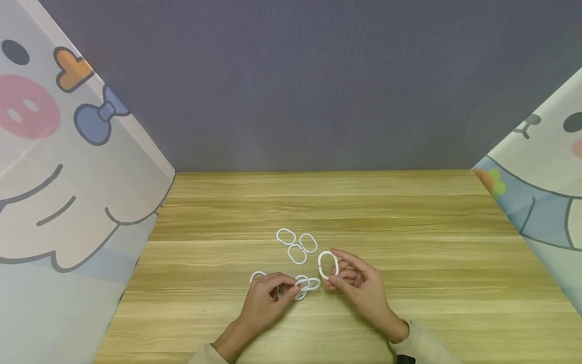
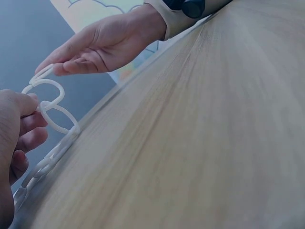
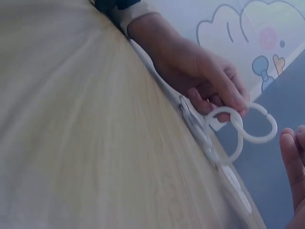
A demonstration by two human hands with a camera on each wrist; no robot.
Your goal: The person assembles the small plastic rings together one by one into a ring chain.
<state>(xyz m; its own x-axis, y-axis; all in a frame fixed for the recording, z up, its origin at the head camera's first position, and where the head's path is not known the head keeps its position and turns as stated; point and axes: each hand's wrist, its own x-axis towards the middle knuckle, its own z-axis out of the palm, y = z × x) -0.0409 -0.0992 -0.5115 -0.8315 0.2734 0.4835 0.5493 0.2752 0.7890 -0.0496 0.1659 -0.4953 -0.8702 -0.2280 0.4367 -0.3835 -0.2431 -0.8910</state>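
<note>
My left hand (image 1: 270,298) pinches a white plastic oval link (image 3: 274,129) between thumb and index finger. Other white links hook through it as a chain, one link (image 1: 320,284) sticking out to the right. Part of the chain lies behind and under this hand, where another link (image 1: 258,272) shows past the knuckles. My right hand (image 1: 364,288) holds a single white oval link (image 1: 325,252) upright between thumb and index finger, its other fingers curled loosely. A small split shows in the side of that link, which faces the chain.
Three loose white links (image 1: 286,229) lie close together on the wooden table (image 1: 409,217), beyond my hands. A dark grey panel (image 1: 291,91) stands along the far edge. Printed cartoon panels (image 1: 136,192) flank the table on both sides.
</note>
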